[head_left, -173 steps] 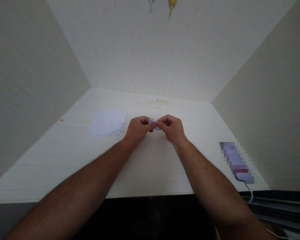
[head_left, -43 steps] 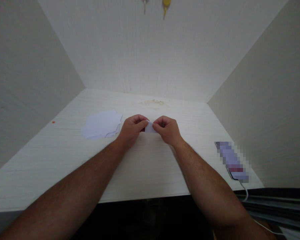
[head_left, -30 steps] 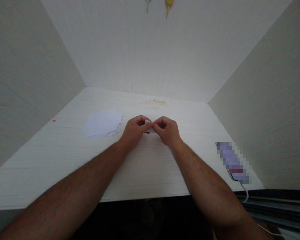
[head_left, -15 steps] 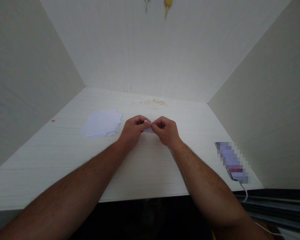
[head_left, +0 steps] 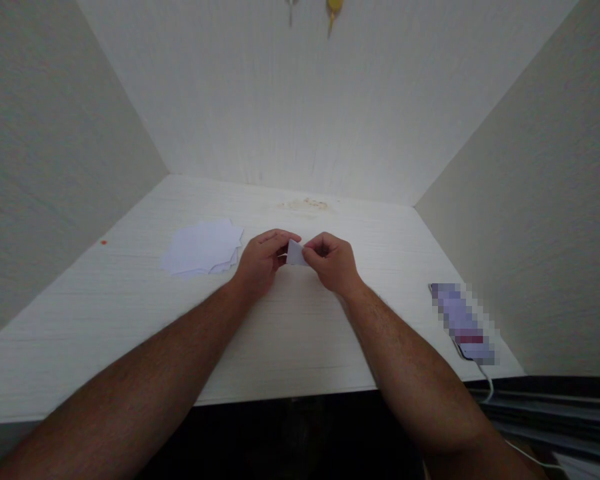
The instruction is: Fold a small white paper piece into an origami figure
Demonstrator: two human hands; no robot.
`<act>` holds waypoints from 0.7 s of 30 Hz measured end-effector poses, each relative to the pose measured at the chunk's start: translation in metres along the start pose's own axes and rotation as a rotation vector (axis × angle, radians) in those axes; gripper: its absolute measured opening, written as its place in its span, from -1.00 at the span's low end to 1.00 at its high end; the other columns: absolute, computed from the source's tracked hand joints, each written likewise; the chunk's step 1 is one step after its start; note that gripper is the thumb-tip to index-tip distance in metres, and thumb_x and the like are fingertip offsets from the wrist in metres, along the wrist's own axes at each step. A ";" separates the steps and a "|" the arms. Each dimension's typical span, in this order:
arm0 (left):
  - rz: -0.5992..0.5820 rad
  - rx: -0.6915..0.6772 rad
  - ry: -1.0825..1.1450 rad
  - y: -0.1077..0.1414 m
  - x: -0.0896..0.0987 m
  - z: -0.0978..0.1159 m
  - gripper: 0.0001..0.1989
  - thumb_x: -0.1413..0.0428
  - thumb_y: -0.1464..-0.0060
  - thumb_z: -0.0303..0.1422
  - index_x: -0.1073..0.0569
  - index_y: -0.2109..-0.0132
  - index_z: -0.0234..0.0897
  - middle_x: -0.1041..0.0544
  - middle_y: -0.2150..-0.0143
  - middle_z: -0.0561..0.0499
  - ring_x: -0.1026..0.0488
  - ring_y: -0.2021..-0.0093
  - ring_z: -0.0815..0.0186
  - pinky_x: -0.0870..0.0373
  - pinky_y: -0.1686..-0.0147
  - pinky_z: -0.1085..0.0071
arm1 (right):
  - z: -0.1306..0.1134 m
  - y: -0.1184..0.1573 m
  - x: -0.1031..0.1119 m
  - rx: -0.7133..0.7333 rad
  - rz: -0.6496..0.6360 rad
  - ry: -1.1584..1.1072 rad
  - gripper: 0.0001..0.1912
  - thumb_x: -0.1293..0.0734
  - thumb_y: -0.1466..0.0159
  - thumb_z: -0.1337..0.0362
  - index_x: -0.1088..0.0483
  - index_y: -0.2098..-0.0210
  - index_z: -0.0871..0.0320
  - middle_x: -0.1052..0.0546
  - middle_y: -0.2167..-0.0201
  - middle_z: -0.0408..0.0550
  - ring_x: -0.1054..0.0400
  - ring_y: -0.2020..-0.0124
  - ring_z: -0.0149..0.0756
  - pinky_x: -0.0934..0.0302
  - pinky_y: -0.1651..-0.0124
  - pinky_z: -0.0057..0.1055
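Note:
A small folded piece of white paper (head_left: pixel 295 253) stands between my hands over the middle of the table. My right hand (head_left: pixel 333 260) pinches its right side between thumb and index finger. On the left, my left hand (head_left: pixel 263 259) curves around the paper's other side with thumb and fingers apart. Its index finger reaches over the paper's top corner; whether a fingertip touches it I cannot tell. Loose sheets of white paper (head_left: pixel 203 247) lie in an uneven stack to the left of my left hand.
A phone (head_left: pixel 460 320), its screen pixelated, lies at the right with a white cable (head_left: pixel 488 385) running off the front edge. White panels wall the table (head_left: pixel 290 347) on three sides. Brownish marks (head_left: pixel 310 203) show near the back, and a yellow hanging object (head_left: pixel 334 10) is at the top.
My left thumb has come off the paper and the left fingers have spread, so more of the folded piece shows. My right hand keeps its pinch in the same place.

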State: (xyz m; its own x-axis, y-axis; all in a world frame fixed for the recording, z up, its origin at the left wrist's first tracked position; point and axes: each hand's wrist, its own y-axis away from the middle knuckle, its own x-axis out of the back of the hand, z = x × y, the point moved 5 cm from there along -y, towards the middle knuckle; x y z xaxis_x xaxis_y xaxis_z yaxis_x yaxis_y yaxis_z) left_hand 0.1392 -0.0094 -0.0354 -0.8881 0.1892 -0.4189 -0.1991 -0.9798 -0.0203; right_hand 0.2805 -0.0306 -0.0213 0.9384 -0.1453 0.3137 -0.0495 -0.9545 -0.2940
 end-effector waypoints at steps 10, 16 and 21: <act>0.021 -0.027 -0.094 -0.002 0.003 -0.005 -0.86 -0.31 0.18 -0.36 -0.51 0.48 -0.30 -0.46 0.51 0.06 -0.35 0.49 0.42 -0.26 0.45 0.45 | 0.000 0.001 -0.002 0.002 -0.023 -0.002 -0.86 -0.36 -0.09 0.23 -0.37 0.52 0.15 -0.41 0.61 -0.20 -0.20 0.57 -0.47 -0.08 0.50 -0.49; 0.006 0.005 -0.048 0.000 -0.001 -0.001 -0.75 -0.21 0.03 -0.20 -0.53 0.46 -0.32 -0.47 0.50 -0.01 -0.38 0.47 0.37 -0.31 0.41 0.39 | 0.002 0.000 -0.001 -0.006 -0.016 -0.016 -0.88 -0.36 -0.08 0.25 -0.37 0.52 0.15 -0.42 0.61 -0.20 -0.21 0.57 -0.47 -0.10 0.49 -0.48; -0.015 -0.045 -0.139 0.000 0.001 -0.004 -0.80 -0.33 0.19 -0.30 -0.50 0.45 -0.30 -0.47 0.49 0.06 -0.35 0.49 0.42 -0.26 0.43 0.44 | 0.003 0.000 -0.001 -0.020 -0.006 -0.007 -0.85 -0.37 -0.08 0.21 -0.38 0.52 0.15 -0.41 0.61 -0.20 -0.19 0.57 -0.47 -0.08 0.50 -0.48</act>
State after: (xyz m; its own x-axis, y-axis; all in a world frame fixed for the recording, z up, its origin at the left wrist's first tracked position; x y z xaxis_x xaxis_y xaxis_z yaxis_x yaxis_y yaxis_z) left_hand 0.1400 -0.0090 -0.0394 -0.9346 0.2081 -0.2885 -0.1971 -0.9781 -0.0672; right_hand 0.2801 -0.0296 -0.0240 0.9411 -0.1375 0.3088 -0.0503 -0.9603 -0.2743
